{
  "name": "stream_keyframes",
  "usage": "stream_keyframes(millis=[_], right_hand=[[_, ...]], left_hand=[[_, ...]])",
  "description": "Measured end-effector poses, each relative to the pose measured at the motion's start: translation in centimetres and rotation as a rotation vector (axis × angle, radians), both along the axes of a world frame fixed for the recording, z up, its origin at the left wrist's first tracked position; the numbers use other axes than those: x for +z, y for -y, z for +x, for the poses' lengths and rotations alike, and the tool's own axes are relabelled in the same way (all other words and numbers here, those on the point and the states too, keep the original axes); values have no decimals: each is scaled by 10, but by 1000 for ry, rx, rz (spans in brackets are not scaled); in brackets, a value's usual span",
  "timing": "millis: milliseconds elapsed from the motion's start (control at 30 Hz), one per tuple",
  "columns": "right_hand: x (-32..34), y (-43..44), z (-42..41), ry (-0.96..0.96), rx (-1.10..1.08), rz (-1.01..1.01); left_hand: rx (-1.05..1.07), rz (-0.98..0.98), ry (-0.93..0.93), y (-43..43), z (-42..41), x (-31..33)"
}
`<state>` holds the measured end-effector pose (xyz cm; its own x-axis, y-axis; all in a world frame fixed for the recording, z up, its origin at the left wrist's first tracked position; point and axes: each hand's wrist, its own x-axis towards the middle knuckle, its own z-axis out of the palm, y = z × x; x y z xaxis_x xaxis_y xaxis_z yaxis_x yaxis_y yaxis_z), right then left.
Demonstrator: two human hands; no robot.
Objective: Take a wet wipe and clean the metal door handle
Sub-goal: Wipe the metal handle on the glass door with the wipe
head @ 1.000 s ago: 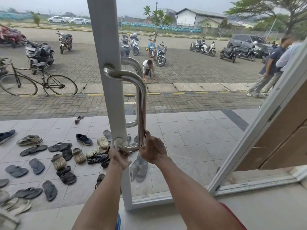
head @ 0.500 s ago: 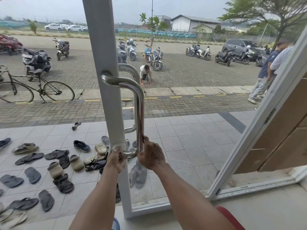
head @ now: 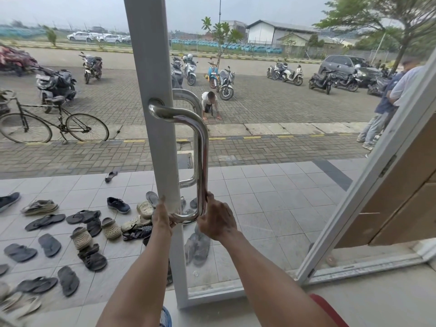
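At the foot of a white-framed glass door [head: 151, 67], I have both hands on the lower bend of the metal door handle [head: 203, 161], a polished steel pull running down the frame. My left hand [head: 162, 217] is curled around the curve where the bar turns back into the frame; my right hand [head: 218, 220] is closed on the upright just above that bend, thumb along the steel. No wet wipe shows in either hand; if one is there, the fingers hide it, and I cannot tell.

The risk from here, as I judge it: the door stands open and could swing under my rubbing, dragging the hands off the bar. The upper stretch and top bend look untouched by either hand and could be missed. Sandals [head: 81, 217] lie scattered on the tiled floor [head: 271, 185] outside.
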<state>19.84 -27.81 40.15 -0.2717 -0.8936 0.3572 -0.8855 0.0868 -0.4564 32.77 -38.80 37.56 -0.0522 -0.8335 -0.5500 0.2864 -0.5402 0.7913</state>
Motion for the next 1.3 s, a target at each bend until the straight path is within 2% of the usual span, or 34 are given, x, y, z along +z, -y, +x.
stream_keyframes(millis=[133, 267, 300, 433, 533, 600, 767, 833, 1100, 1233, 1300], right_hand=[[0, -1, -1, -4, 5, -15], [1, -2, 1, 0, -10, -15], [1, -2, 1, 0, -16, -16], [-2, 0, -1, -32, -7, -6], [-2, 1, -3, -51, -6, -6], [-1, 0, -1, -46, -10, -15], [0, 1, 4, -3, -17, 2], [1, 2, 8, 15, -37, 16], [8, -3, 16, 50, -67, 55], [15, -7, 11, -6, -53, 107], [17, -7, 11, 14, -60, 140]], left_hand=[[114, 33, 73, 16, 6, -21], [59, 32, 206, 45, 14, -57], [18, 36, 262, 37, 12, -42], [-146, -55, 701, 23, -4, 0], [-198, -92, 811, 13, -10, 14], [-186, -79, 753, 5, -7, 17], [-49, -28, 144, -26, 0, 5], [-49, -1, 27, -35, -4, -1], [-197, 177, -293, -68, -45, -1], [-253, 284, -265, -69, -37, 19], [-297, 277, -168, -69, -35, 29]])
